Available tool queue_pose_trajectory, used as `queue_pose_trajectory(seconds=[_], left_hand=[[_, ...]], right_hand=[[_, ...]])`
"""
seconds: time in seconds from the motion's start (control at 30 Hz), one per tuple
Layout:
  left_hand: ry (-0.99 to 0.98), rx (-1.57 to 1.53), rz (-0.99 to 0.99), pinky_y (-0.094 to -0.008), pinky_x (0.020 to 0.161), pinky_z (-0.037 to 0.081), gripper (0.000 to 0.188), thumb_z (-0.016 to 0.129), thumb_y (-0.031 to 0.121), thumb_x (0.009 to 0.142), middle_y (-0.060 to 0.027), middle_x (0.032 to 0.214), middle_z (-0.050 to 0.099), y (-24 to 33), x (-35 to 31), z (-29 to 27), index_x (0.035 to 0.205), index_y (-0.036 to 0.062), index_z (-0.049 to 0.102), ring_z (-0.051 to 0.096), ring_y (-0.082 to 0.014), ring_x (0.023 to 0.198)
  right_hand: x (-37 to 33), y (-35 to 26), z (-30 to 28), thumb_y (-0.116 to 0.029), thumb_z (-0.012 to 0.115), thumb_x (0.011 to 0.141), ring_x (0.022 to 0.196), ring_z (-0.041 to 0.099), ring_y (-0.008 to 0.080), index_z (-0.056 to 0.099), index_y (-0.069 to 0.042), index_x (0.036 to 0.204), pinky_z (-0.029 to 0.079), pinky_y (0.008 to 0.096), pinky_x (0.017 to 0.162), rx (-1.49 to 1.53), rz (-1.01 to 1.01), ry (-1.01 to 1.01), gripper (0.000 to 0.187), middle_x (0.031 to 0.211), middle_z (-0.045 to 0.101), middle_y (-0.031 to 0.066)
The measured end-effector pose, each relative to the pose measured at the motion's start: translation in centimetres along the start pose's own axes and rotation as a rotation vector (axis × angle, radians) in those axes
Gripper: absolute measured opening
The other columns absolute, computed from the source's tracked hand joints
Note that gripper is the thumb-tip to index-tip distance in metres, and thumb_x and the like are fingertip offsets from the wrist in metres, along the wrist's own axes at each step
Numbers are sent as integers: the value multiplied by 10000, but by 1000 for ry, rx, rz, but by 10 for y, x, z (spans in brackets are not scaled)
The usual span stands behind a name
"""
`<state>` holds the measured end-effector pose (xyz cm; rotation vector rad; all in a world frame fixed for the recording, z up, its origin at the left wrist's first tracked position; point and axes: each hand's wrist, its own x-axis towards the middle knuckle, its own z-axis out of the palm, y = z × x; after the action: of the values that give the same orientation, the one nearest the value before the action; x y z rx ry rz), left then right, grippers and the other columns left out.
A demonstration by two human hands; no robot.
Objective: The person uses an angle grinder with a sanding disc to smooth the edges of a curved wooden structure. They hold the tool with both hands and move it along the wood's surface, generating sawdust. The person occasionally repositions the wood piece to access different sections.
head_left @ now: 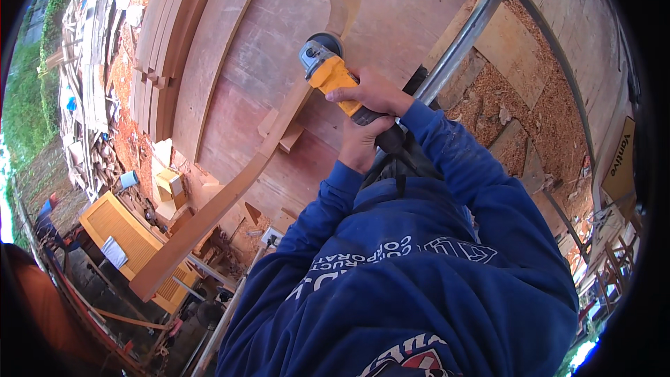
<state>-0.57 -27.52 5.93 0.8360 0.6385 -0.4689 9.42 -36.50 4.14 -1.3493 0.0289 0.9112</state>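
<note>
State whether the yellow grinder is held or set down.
The grinder is held: the right hand grips its yellow body, the left hand its dark rear.

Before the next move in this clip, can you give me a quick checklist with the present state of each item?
1. Right hand gripping the yellow body of the grinder: ok.
2. Left hand gripping the grinder's dark rear part: ok.
3. Both hands covered: not ok, they are bare.
4. Disc stopped: cannot tell from one still picture.
5. Curved wood held firm: cannot tell, how it is fixed does not show.
6. Stacked boards apart from the grinder: ok, they lie off to its left.
</note>
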Motion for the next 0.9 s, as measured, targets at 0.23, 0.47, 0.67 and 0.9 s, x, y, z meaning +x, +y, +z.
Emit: queue_pose_trajectory(seconds=[0.23, 0.47, 0.67, 0.9], left_hand=[[56, 71, 32, -354, 866, 563, 379, 720, -63, 830, -87, 1064, 692, -3, -15, -9, 1191, -18, 611, 687, -215, 973], [74, 98, 52, -347, 825, 577, 389, 735, -65, 818, -96, 1047, 694, -2, -7, -5, 1183, -31, 608, 699, -210, 930], [40, 99, 39, -345, 801, 584, 363, 736, -54, 825, -105, 1032, 696, 6, 8, 4, 1165, -41, 611, 704, -213, 905], [73, 124, 38, -344, 798, 582, 342, 743, -34, 823, -92, 1021, 697, 5, -6, -1, 1143, -30, 623, 703, -204, 902]], right_hand=[[-2, 10, 11, -401, 805, 827, 926, 656, 166, 632, 0, 1232, 512, 318, 843, 16, 66, -93, 595, 1047, 691, 84], [3, 14, 4, -418, 799, 821, 893, 653, 164, 671, 5, 1170, 505, 312, 831, 45, 58, -67, 564, 1013, 701, 83], [10, 3, -11, -385, 780, 858, 877, 655, 156, 633, -2, 1199, 523, 312, 810, 20, 58, -35, 534, 1004, 678, 73], [5, 8, 2, -419, 805, 814, 872, 651, 165, 684, 7, 1139, 506, 309, 813, 69, 75, -57, 549, 994, 701, 80]])
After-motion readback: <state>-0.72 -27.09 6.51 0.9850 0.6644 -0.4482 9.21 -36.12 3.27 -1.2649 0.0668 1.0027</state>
